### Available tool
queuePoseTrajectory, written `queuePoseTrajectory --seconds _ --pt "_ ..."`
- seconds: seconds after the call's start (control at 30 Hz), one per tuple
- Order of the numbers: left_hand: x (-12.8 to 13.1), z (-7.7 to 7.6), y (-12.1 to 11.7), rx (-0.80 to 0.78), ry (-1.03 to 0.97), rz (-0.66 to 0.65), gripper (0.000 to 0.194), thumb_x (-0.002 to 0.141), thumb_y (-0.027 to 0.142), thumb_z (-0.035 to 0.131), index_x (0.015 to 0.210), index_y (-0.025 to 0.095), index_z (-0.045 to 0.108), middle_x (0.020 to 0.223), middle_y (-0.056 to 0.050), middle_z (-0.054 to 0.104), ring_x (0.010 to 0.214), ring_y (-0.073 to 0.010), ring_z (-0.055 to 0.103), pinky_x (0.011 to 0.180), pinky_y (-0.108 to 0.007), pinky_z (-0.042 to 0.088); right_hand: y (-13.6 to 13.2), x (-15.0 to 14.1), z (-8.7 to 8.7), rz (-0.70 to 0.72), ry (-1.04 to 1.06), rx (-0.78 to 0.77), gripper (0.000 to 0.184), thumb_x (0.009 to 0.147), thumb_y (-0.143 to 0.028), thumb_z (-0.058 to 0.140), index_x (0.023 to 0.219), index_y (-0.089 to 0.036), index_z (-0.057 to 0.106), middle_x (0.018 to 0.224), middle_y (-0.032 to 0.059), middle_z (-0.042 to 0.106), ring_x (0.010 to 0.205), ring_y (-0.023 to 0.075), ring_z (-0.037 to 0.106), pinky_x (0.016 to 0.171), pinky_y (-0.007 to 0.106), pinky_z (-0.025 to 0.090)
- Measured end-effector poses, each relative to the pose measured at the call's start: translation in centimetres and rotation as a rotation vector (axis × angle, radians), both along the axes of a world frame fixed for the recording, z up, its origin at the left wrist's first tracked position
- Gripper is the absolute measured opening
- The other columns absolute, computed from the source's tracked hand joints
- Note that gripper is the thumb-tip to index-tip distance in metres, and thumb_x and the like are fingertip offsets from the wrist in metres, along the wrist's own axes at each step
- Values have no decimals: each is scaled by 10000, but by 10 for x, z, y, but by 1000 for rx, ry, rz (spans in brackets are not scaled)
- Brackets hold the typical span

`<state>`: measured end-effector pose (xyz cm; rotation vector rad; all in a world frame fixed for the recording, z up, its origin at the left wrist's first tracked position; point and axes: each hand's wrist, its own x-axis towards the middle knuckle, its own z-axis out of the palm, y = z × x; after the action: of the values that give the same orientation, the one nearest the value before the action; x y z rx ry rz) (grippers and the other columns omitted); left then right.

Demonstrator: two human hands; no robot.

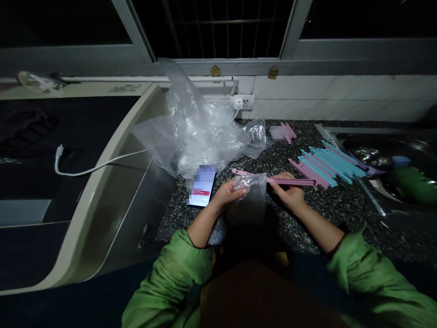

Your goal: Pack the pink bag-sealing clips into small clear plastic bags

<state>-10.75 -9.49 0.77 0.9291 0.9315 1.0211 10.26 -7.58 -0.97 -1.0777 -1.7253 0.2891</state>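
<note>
Head view: the left hand [227, 197] pinches a clear plastic bag [254, 196] by its upper left, thumb over the film — the right hand [290, 191] is closed on slim pink sticks [295, 181] at the bag's upper right. They run along its top edge; whether any are inside, I cannot tell. All this is above a dark speckled countertop [344, 218], near a lit phone [201, 191] and a heap of clear plastic [205, 132]. Pink and blue sticks [329, 164] lie to the right — beside a sink [375, 202], below a barred window [218, 27].
</note>
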Motion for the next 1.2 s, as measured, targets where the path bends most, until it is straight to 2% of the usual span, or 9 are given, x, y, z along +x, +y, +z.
queuePoseTrajectory --seconds 0.2,0.3,0.5,0.67,0.83,0.97,1.2 --pt "-1 1 1 -53 -52 -62 392 434 345 814 736 141 672 681 -9 644 650 -125 573 706 -249 419 -4 0 5 66 -23 12 56 764 -287 606 754 -232 611 718 10 635 700 169 576 689 355 489" --pt "0 -1 3 -68 -39 -83 381 433 344 814 714 131 671 660 -15 640 664 -138 580 708 -251 424 -5 0 7 61 -27 1 73 765 -300 601 736 -233 608 702 7 633 688 170 575 683 359 488" --pt "0 -1 5 -103 -100 -136 473 405 330 827 806 124 683 698 -26 662 657 -140 595 689 -245 438 -7 -1 10 89 -66 6 90 766 -305 600 714 -232 601 691 7 637 679 169 579 678 358 480" --pt "-3 -1 6 -156 -61 -145 412 411 343 824 723 116 681 645 -33 656 604 -146 586 650 -265 454 -8 0 7 125 -103 6 77 768 -297 602 727 -231 603 701 7 642 680 165 580 661 356 479" --pt "-2 -8 11 -151 -90 -163 460 384 290 836 784 118 685 718 -46 683 662 -159 609 702 -278 465 -9 3 3 143 -116 -4 69 764 -294 607 739 -230 610 704 7 646 665 162 584 659 360 481" --pt "-1 -14 12 -219 -112 -168 469 408 281 831 814 100 682 746 -69 692 676 -162 617 732 -285 456 -10 5 0 141 -111 -34 83 763 -302 609 726 -228 615 694 12 645 650 162 585 637 353 483" --pt "2 -11 10 -285 -167 -168 446 453 276 821 838 104 676 734 -57 690 678 -146 621 729 -264 451 -11 4 -4 157 -114 -8 61 754 -275 612 716 -228 624 681 20 657 641 174 594 598 344 480"
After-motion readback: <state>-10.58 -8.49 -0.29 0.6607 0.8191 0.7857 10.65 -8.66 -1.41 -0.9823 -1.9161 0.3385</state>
